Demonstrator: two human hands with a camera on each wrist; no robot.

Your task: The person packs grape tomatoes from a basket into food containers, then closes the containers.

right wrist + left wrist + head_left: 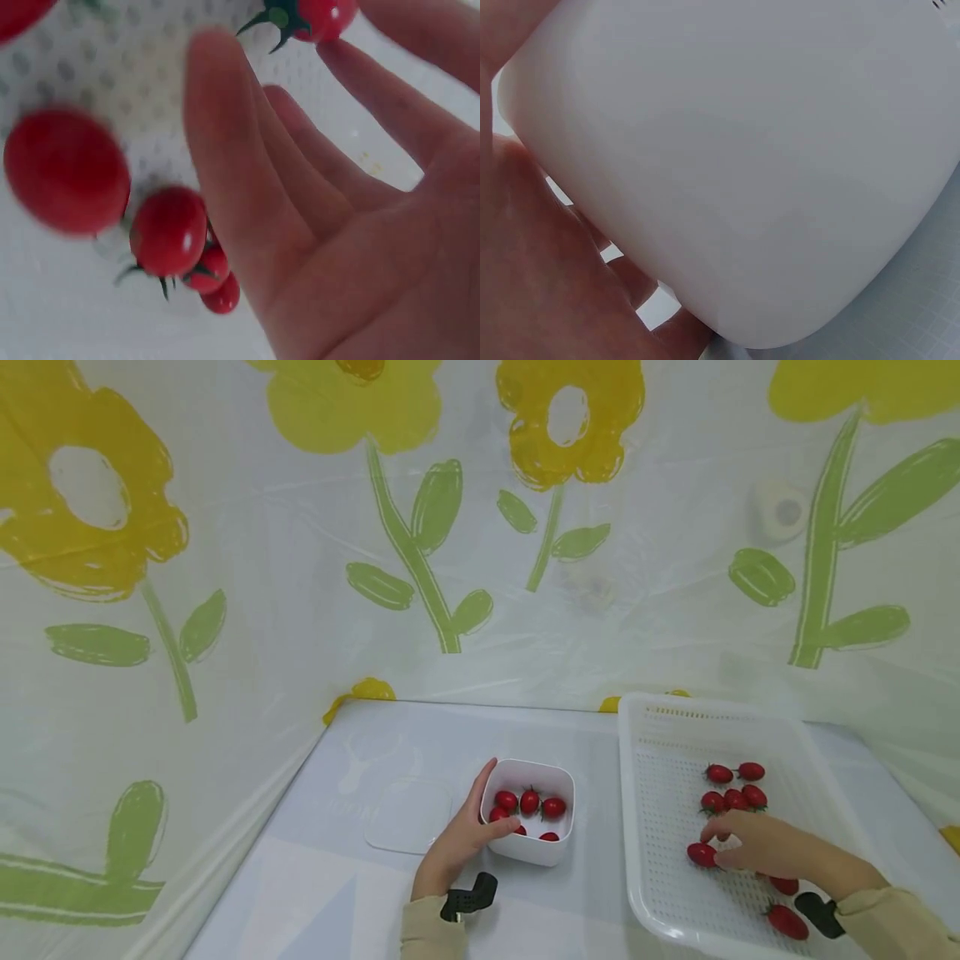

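My left hand point(462, 839) grips a white square box point(531, 852), its thumb over the near rim and its fingers along the left side. Several cherry tomatoes point(553, 808) lie inside the box. The box's plain white wall point(735, 165) fills most of the left wrist view. Over a white perforated basket point(633, 827) on the right, my right hand point(772, 847) reaches down with fingers spread apart. Its thumb tip is right at a cherry tomato point(701, 855), which shows a green calyx at the top of the right wrist view.
More cherry tomatoes point(735, 800) lie behind the right hand in the basket, and another tomato point(787, 922) sits near its front. A clear lid point(408, 814) lies on the table left of the box. A flower-printed curtain point(300, 527) hangs behind the table.
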